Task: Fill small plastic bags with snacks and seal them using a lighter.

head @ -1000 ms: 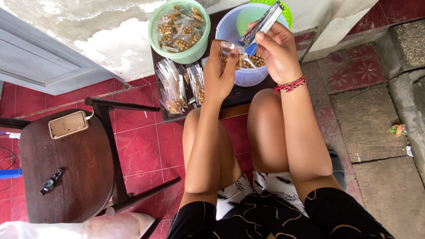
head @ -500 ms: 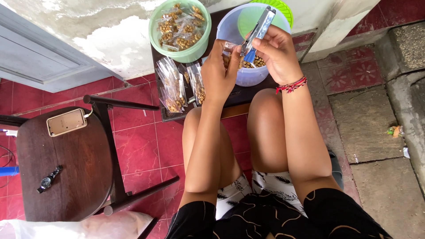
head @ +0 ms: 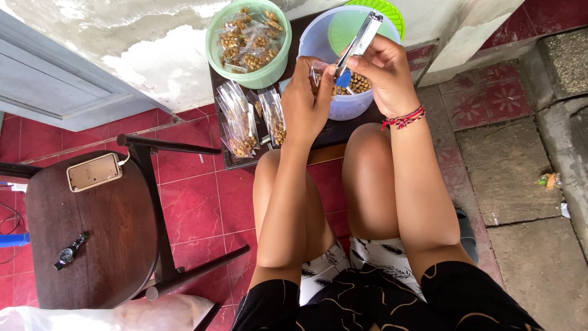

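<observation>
The person sits with both knees bent up, forearms reaching over them to a low dark table point(head: 318, 138). At their left stands a round wooden stool point(head: 92, 245) carrying a phone point(head: 93, 172) and a wristwatch point(head: 70, 251), set well apart from the work.

The left hand point(head: 306, 101) pinches a small clear packet point(head: 320, 72) of nuts by its mouth, holding it over the pale blue bowl point(head: 343, 101), likely so spills fall back in. The right hand point(head: 383, 70) is closed around a metal stapler point(head: 358, 43), its blue nose meeting the packet's top edge.

Just left of the hands, filled packets point(head: 245, 119) lie fanned on the table; beyond them a green bowl point(head: 248, 43) holds more.
</observation>
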